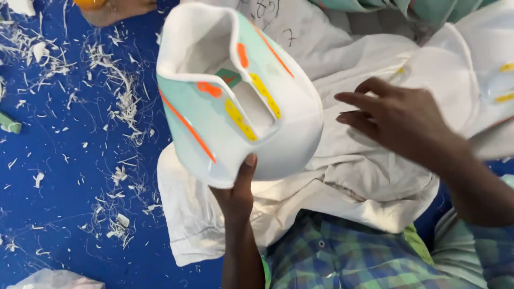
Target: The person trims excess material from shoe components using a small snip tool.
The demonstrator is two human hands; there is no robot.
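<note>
Left hand (235,195) grips the shoe upper (235,91) from below, thumb up on its lower white edge, other fingers hidden behind it. Closed on it, holding it up above the lap, centre-left of view.

Upper: white and mint green, orange stripes, yellow patches, an orange patch near the collar, small green label inside. Opening faces the camera, tilted toward upper left. Lining looks white.

Right hand (396,120) is open, fingers stretched and pointing left toward the upper, not touching it. Holds nothing. It hovers over or rests on the white cloth (348,171); can't tell which.

Cloth is crumpled across the lap, under both hands, spilling onto the blue surface (64,176). Handwritten marks on its upper part.

Blue surface at left is littered with white trimmings (120,96) and thread scraps, densest in the upper left and a clump lower left.

More upper pieces (498,80) in the same white with yellow patches lie at the right edge, well apart from the held one. Checked shirt (342,257), green and blue, at the bottom. Someone else's limb (115,10) shows at the top edge, partly cut off.
</note>
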